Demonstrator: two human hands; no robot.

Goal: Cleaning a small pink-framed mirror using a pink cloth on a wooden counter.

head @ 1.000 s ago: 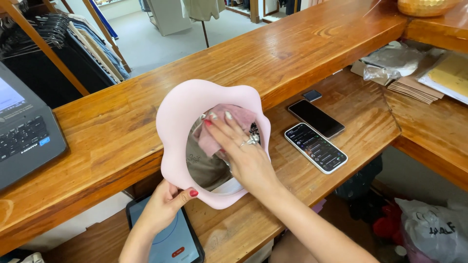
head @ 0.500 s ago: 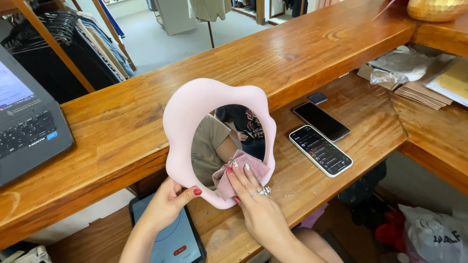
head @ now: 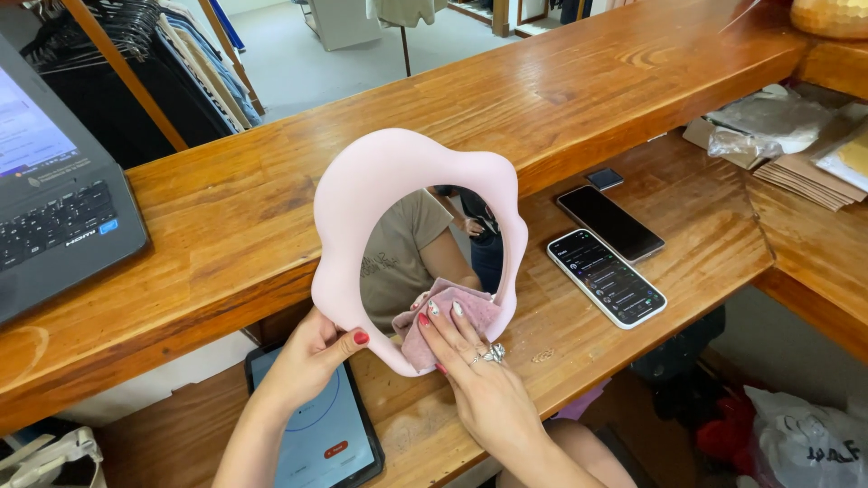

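Left hand clasps the pink mirror; right hand presses a cloth on its lower glass, upper part unwiped

Both forearms are bare, without sleeves. Left hand has red-painted nails; right hand wears silver rings and red nails.

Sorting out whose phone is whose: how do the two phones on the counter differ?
The nearer phone has its screen lit, showing rows of content, and has a light rim. The farther phone has a dark, blank screen and a dark rim. Both lie flat, face up, side by side on the wooden counter, angled the same way.
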